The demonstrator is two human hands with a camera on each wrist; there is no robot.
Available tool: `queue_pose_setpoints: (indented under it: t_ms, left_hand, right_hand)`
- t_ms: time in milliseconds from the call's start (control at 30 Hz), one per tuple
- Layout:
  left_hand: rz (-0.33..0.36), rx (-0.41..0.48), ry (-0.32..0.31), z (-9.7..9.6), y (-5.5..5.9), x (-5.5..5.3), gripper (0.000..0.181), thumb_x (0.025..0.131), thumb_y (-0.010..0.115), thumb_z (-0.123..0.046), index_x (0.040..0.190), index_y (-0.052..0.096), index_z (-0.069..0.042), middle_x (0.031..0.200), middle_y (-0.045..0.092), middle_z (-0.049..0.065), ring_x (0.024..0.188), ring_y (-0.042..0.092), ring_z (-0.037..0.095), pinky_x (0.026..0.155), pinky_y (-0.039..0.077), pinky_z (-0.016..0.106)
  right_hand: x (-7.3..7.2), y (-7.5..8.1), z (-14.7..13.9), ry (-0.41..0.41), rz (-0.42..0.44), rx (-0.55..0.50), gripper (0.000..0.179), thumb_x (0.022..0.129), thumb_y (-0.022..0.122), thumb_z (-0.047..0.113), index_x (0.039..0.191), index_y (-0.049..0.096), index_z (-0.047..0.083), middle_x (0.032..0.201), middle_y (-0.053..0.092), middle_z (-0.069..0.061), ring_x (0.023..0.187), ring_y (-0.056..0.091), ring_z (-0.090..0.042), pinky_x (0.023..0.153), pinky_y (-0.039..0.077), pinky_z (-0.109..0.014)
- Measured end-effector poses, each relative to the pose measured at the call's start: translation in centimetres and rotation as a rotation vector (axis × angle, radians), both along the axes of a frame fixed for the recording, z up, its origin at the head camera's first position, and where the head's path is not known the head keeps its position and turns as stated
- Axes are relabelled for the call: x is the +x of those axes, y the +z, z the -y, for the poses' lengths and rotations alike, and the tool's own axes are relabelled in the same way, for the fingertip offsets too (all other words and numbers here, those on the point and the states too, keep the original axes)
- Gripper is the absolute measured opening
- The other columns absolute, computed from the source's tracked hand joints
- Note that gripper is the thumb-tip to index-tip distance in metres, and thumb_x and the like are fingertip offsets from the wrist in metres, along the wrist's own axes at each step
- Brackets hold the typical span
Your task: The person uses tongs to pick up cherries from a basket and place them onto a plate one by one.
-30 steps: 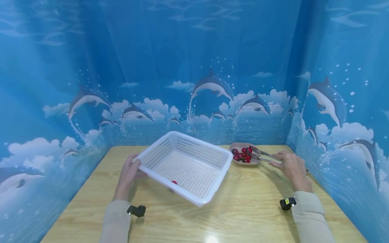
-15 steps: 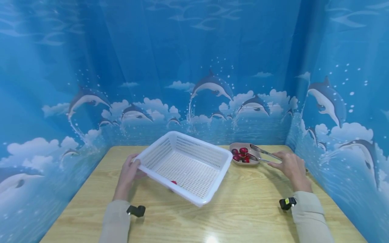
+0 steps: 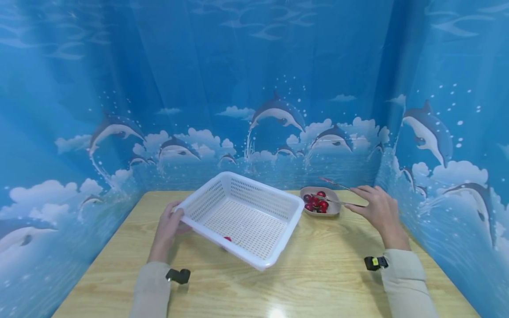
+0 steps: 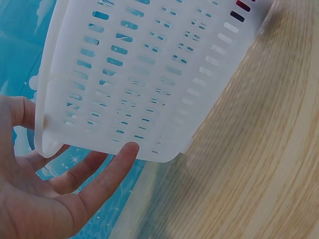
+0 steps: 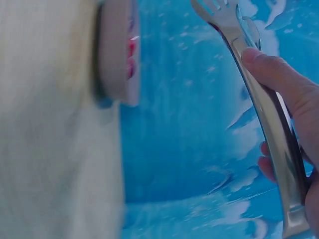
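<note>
My left hand (image 3: 169,223) grips the left corner of a white perforated plastic basket (image 3: 274,254), thumb at the rim and fingers spread under its side in the left wrist view. The basket stands at an angle, and one red cherry (image 3: 227,239) shows inside by the near wall. My right hand (image 3: 379,212) holds metal serving tongs (image 5: 271,117) with fork-like tips. In the head view the tong arms are spread apart: one reaches over the small pinkish dish (image 3: 335,210), the other is raised above it. Several dark red cherries (image 3: 321,204) lie in the dish.
A light wooden table (image 3: 310,282) carries everything. Blue dolphin-print curtains (image 3: 254,88) surround it at the back and both sides. The dish sits near the back edge, right beside the basket's right corner.
My right hand has lifted and turned slightly. The tongs' tips have spread wider, one arm rising above the dish. The left hand and basket stay put.
</note>
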State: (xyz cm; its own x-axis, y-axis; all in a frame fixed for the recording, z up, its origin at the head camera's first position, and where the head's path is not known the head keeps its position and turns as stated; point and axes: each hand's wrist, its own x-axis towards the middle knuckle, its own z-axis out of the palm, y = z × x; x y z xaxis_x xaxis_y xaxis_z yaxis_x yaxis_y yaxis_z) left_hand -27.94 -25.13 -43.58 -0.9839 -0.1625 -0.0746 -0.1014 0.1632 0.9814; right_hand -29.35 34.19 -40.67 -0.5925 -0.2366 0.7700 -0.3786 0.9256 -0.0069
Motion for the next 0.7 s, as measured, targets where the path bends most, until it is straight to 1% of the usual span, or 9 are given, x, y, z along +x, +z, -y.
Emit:
queue_pose_setpoints:
  t_ms: [100, 233, 367, 500, 567, 600, 700]
  left_hand:
    - [-0.004, -0.007, 0.001, -0.1, 0.0, 0.1, 0.057, 0.105, 0.039, -0.021, 0.16, 0.031, -0.011, 0.149, 0.049, 0.031, 0.121, 0.066, 0.034, 0.105, 0.059, 0.054]
    - [-0.016, -0.022, 0.003, -0.1, 0.0, 0.2, 0.057, 0.105, 0.04, -0.022, 0.16, 0.032, -0.013, 0.149, 0.05, 0.029, 0.12, 0.066, 0.032, 0.105, 0.059, 0.054]
    - [-0.025, -0.021, 0.01, -0.1, -0.2, 0.2, 0.057, 0.104, 0.039, -0.023, 0.16, 0.032, -0.013, 0.148, 0.05, 0.029, 0.117, 0.067, 0.031, 0.104, 0.06, 0.054]
    - [-0.025, -0.023, 0.012, -0.1, -0.3, 0.2, 0.057, 0.104, 0.039, -0.023, 0.16, 0.032, -0.012, 0.148, 0.05, 0.03, 0.119, 0.066, 0.033, 0.104, 0.06, 0.054]
    - [-0.022, -0.027, 0.012, -0.1, -0.3, 0.2, 0.058, 0.104, 0.039, -0.023, 0.161, 0.031, -0.013, 0.149, 0.049, 0.03, 0.121, 0.065, 0.035, 0.104, 0.06, 0.053]
    - [-0.021, -0.028, 0.011, -0.1, -0.3, 0.2, 0.058, 0.104, 0.039, -0.023, 0.161, 0.031, -0.013, 0.149, 0.049, 0.03, 0.122, 0.065, 0.036, 0.104, 0.06, 0.053]
    - [-0.018, -0.025, 0.011, -0.1, -0.2, 0.1, 0.058, 0.104, 0.039, -0.024, 0.161, 0.031, -0.013, 0.149, 0.05, 0.029, 0.123, 0.064, 0.037, 0.104, 0.06, 0.053]
  right_hand:
    - [0.4, 1.1, 0.8, 0.043, -0.041, 0.009, 0.057, 0.059, 0.096, 0.029, 0.111, 0.08, 0.009, 0.099, 0.079, -0.014, 0.077, 0.066, -0.031, 0.037, 0.025, -0.022]
    - [1.2, 2.5, 2.1, 0.076, -0.055, 0.033, 0.057, 0.06, 0.096, 0.026, 0.112, 0.08, 0.009, 0.098, 0.079, -0.013, 0.076, 0.063, -0.029, 0.037, 0.027, -0.022]
    - [1.9, 3.5, 3.2, 0.096, -0.07, 0.059, 0.057, 0.061, 0.096, 0.025, 0.113, 0.08, 0.01, 0.1, 0.079, -0.012, 0.076, 0.061, -0.026, 0.037, 0.031, -0.023]
    - [2.4, 4.1, 4.0, 0.143, -0.099, 0.076, 0.056, 0.062, 0.095, 0.025, 0.114, 0.079, 0.01, 0.1, 0.078, -0.011, 0.079, 0.063, -0.026, 0.038, 0.039, -0.027]
    - [2.5, 4.3, 4.4, 0.18, -0.11, 0.082, 0.053, 0.067, 0.093, 0.03, 0.114, 0.079, 0.009, 0.101, 0.078, -0.011, 0.08, 0.064, -0.026, 0.04, 0.044, -0.03]
    - [2.5, 4.3, 4.5, 0.199, -0.113, 0.084, 0.051, 0.072, 0.091, 0.034, 0.115, 0.079, 0.009, 0.101, 0.078, -0.011, 0.081, 0.064, -0.026, 0.042, 0.047, -0.031]
    - [2.6, 4.4, 4.8, 0.232, -0.113, 0.096, 0.05, 0.084, 0.081, 0.048, 0.116, 0.078, 0.009, 0.102, 0.078, -0.011, 0.08, 0.064, -0.025, 0.042, 0.047, -0.031]
